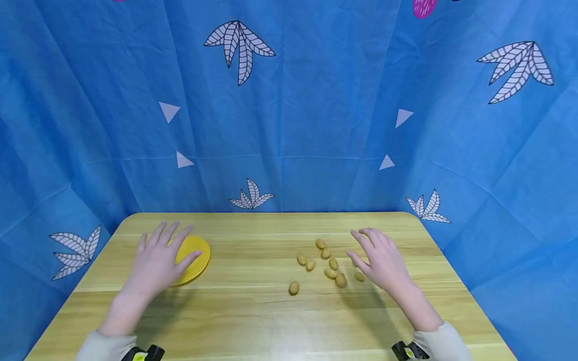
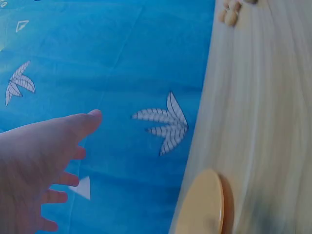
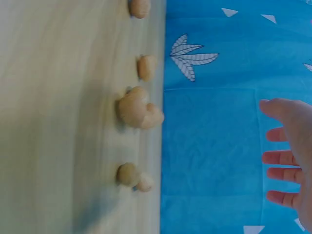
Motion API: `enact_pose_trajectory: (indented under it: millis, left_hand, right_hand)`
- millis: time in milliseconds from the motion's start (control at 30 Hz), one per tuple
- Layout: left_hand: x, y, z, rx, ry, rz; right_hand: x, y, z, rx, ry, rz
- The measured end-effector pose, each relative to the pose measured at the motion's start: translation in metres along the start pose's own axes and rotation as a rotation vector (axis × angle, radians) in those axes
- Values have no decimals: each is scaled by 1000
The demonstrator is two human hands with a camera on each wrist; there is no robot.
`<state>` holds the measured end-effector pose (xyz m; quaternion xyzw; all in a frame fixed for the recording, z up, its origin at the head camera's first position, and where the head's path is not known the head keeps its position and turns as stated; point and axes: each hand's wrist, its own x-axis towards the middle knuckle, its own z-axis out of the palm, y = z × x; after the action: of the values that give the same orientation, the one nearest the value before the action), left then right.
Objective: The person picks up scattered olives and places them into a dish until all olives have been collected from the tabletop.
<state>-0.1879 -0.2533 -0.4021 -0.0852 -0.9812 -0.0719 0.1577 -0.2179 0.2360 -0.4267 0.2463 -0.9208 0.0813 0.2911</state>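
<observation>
A round yellow plate (image 1: 197, 260) lies on the left side of the table. My left hand (image 1: 155, 263) hovers over the plate's left part with its fingers spread, partly hiding it in the head view. Several small tan, nut-like ovals (image 1: 340, 280) are scattered right of the middle. Just right of most of them, my right hand (image 1: 381, 258) is raised above the table, its fingers apart and loosely bent, holding nothing. In the right wrist view, some of the nut-like ovals (image 3: 131, 108) sit in a close cluster. One oval (image 1: 294, 288) lies apart, nearer the front.
Light wood makes up the tabletop (image 1: 253, 321), with rounded far corners. A blue curtain (image 1: 316, 125) printed with white leaves and triangles hangs behind it and along both sides. Black wrist straps (image 1: 410, 351) show at the light sleeves.
</observation>
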Motion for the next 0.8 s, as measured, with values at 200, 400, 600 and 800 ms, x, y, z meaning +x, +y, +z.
enact_pose_trajectory:
  millis: [200,400,600,800]
  left_hand:
    - [-9,-23,1,2,4,-6]
    - [-15,-46,10,42,30,-3]
    - [-22,-62,21,41,9,-21]
    - [-28,-75,40,52,-43,-14]
  right_hand:
    - [-12,5,8,-21,-8,-29]
    - [-24,1,22,-29,-94,1]
    - [-35,-4,37,-13,-172,35]
    - [-41,-8,47,18,-216,63]
